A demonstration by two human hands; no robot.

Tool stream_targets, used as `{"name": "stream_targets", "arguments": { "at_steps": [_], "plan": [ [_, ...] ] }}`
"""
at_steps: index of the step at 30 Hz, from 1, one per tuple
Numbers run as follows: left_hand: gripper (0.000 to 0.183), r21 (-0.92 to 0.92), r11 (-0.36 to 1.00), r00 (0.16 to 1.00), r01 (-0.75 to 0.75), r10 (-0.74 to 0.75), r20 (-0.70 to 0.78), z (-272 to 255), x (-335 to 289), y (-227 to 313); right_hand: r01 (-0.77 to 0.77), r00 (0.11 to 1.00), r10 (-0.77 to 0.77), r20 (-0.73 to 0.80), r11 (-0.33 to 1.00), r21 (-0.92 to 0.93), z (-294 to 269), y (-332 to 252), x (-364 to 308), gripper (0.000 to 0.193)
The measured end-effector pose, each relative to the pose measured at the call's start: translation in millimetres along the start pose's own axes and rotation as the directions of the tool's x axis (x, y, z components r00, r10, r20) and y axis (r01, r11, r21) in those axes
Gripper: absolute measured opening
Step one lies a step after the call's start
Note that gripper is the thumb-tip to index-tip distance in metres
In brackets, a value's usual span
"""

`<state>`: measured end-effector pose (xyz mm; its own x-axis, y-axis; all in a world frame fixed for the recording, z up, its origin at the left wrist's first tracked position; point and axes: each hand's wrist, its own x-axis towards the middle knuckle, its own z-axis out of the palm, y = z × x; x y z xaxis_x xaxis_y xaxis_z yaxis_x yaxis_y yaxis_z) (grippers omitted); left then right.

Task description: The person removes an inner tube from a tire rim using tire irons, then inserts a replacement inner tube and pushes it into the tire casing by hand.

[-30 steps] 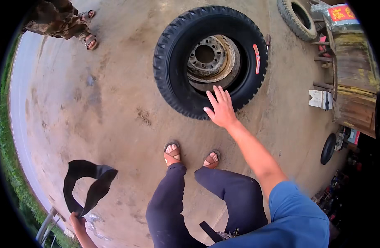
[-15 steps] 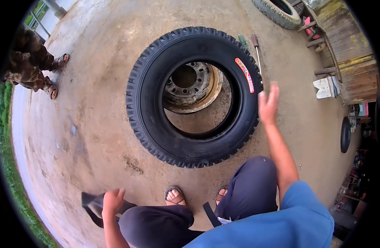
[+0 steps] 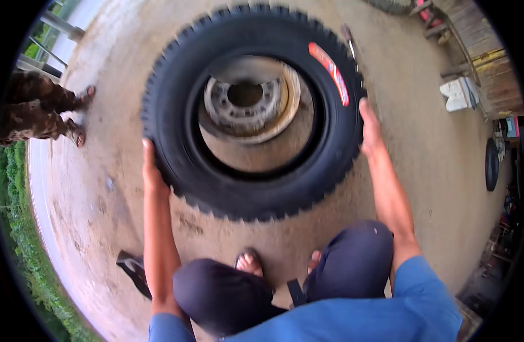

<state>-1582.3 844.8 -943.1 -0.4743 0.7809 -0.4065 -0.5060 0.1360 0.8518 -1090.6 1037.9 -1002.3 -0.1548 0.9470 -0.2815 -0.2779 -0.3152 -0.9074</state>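
A black tire (image 3: 176,125) with chunky tread and a red sticker on its sidewall is between my two hands. My left hand (image 3: 153,168) is closed on the tread at its left edge, and my right hand (image 3: 372,128) grips the right edge below the sticker. The fingers of both hands are mostly hidden under the tire. It looks larger than before and seems raised off the ground. Through its opening shows a rusty steel wheel rim (image 3: 248,105) with a round centre hole and bolt holes; a blurred grey shape covers the rim's far part.
A screwdriver (image 3: 350,40) lies beyond the tire's right edge. A dark flap of rubber (image 3: 135,272) is on the ground by my left forearm. A person in camouflage trousers (image 3: 39,108) stands at far left. On the right are a white box (image 3: 459,94) and another tire (image 3: 492,164).
My left hand has left the dark rubber flap and reached the tire's left edge. My right hand has closed on its right edge. The tire appears lifted and shifted away and left.
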Motion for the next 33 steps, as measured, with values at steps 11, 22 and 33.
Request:
{"name": "stream_targets", "arguments": {
  "at_steps": [11,22,33],
  "plan": [
    [0.091,0.061,0.998,0.979,-0.027,0.039,-0.198,-7,104,-2,0.11,0.977,-0.158,-0.144,0.949,-0.295,47,2,51,0.069],
    [0.087,0.705,0.707,0.918,-0.052,0.312,-0.244,-38,118,-13,0.084,0.933,-0.328,-0.146,0.595,-0.799,40,6,60,0.067],
    [0.073,0.9,0.431,0.915,-0.063,0.385,-0.12,-35,109,39,0.078,0.985,-0.149,-0.088,0.837,-0.541,48,-7,68,0.062]
  ]
}}
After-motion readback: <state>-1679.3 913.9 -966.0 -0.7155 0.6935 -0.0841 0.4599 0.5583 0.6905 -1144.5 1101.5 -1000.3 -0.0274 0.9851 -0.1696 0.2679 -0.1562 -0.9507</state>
